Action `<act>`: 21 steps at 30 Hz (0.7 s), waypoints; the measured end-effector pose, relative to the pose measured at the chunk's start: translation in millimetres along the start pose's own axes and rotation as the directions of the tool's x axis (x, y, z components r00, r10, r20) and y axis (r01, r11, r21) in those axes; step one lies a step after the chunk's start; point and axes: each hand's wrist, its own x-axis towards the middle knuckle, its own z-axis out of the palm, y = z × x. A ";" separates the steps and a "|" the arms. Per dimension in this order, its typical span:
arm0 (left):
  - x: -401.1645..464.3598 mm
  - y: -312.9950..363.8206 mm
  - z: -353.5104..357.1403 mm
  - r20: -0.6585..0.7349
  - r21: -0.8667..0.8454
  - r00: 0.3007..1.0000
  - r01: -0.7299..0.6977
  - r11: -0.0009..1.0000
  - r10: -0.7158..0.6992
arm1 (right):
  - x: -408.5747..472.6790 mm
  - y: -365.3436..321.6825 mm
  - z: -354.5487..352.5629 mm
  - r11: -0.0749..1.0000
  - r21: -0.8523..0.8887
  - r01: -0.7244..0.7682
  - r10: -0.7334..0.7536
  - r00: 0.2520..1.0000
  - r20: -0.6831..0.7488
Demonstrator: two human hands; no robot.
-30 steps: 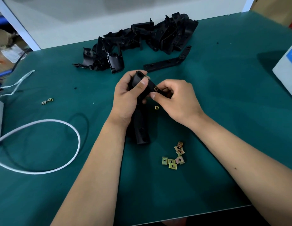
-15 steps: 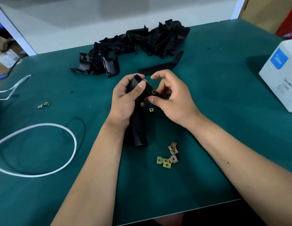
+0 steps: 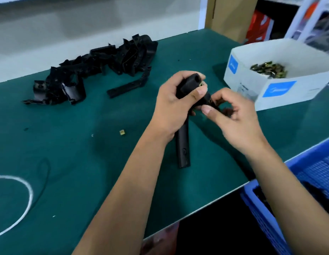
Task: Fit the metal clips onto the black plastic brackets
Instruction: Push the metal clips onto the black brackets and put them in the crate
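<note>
My left hand (image 3: 171,107) grips the bend of an L-shaped black plastic bracket (image 3: 183,150), whose long arm points down toward me above the green table. A brass-coloured metal clip (image 3: 202,85) sits on the bracket near its upper end, beside my left thumb. My right hand (image 3: 233,122), blurred, pinches the bracket's short arm between thumb and curled fingers. Whether it also holds a clip is hidden. One loose clip (image 3: 122,132) lies on the mat to the left.
A pile of black brackets (image 3: 97,70) lies at the back left, with a single bracket (image 3: 128,87) before it. A white box (image 3: 281,89) of clips (image 3: 268,69) stands on the right. A blue crate (image 3: 307,162) sits beyond the table's near right edge. A white cable (image 3: 26,205) loops at left.
The view has swung right, bringing in the clip box and blue crate. My hands carried the bracket to the right. The small heap of clips near me has gone from view.
</note>
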 end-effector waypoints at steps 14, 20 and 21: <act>-57.2 -74.2 315.0 0.554 0.221 0.663 0.466 0.857 -0.503 | -168.3 115.3 -236.5 0.872 0.177 -0.456 0.480 0.729 -0.488; -109.1 -137.6 321.3 0.544 0.370 0.271 0.772 0.517 -0.794 | -244.0 181.5 -245.8 0.597 -0.217 -0.772 0.640 0.621 -0.452; -114.1 -144.7 319.3 0.529 0.396 0.246 0.775 0.492 -0.812 | -252.4 191.6 -245.3 0.512 -0.303 -0.804 0.664 0.594 -0.454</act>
